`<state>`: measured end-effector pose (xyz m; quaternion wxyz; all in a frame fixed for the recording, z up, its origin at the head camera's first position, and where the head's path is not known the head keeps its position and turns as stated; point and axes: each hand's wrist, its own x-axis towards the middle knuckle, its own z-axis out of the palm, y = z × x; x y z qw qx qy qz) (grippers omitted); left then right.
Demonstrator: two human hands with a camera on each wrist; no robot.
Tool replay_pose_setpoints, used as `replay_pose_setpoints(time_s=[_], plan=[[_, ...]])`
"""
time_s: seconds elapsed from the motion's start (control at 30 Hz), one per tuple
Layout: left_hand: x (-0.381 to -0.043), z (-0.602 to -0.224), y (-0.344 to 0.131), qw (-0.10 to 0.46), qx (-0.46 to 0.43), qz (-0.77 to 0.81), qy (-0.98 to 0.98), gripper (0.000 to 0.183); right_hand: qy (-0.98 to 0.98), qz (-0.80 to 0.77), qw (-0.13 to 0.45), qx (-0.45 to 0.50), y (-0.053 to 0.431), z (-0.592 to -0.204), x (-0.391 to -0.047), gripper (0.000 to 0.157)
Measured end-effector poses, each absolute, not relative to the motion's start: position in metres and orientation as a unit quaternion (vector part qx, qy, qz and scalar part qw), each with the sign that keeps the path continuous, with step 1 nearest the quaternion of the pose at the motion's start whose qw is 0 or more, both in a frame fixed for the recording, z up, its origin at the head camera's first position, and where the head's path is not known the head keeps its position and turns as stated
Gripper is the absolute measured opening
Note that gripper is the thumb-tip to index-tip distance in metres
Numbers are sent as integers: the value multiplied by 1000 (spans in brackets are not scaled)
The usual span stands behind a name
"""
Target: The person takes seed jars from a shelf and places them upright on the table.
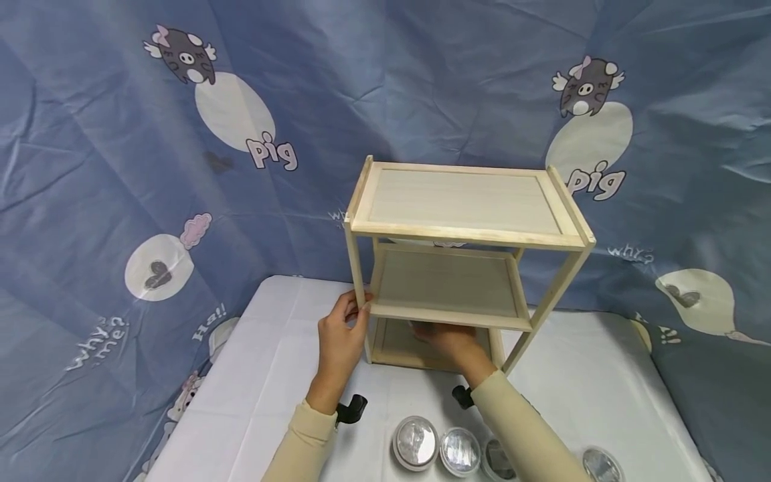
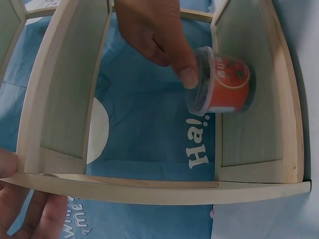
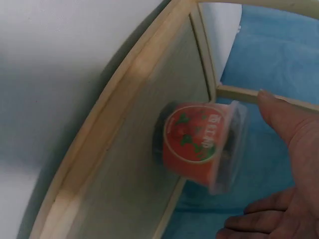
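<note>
A small wooden three-tier shelf stands on the white table. My left hand grips its front left post, with thumb and fingers on either side of the wood. On the bottom tier sits a clear plastic jar with a red-orange label and a see-through lid. My right hand reaches in under the middle tier. In the right wrist view its fingers are spread beside the lid, with the thumb apart from it; the left wrist view shows the thumb close against the lid's edge. The middle tier hides this jar from the head view.
Several round clear-lidded jars stand at the table's front, among them a larger jar, a jar beside it and one jar farther right. A blue printed curtain hangs behind the white table.
</note>
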<state>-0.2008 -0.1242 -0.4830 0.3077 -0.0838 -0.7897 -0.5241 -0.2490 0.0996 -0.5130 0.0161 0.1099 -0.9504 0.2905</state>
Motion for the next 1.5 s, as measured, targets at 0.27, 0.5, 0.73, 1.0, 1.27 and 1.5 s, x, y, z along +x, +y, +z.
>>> replay_pose_setpoints(time_s=[0.27,0.5,0.73,1.0,1.27,1.5], plan=[[-199,-481,-126,300,-71,-528,-791,22,-939,332,-26,88,97,-521,-254,73],[-200,-481,-126,306,-86,-521,-793,23,-943,324,-57,48,93,-529,-256,74],[-199,-479,-125,312,-89,-517,-793,23,-947,313,-45,47,93,-533,-257,71],[-199,-479,-125,305,-87,-521,-793,21,-945,320,-29,55,94,-537,-257,66],[-199,-479,-125,309,-87,-517,-793,22,-953,293,-26,80,95,-540,-258,67],[-199,-480,-125,306,-86,-519,-794,23,-954,291,-34,65,94,-540,-259,69]])
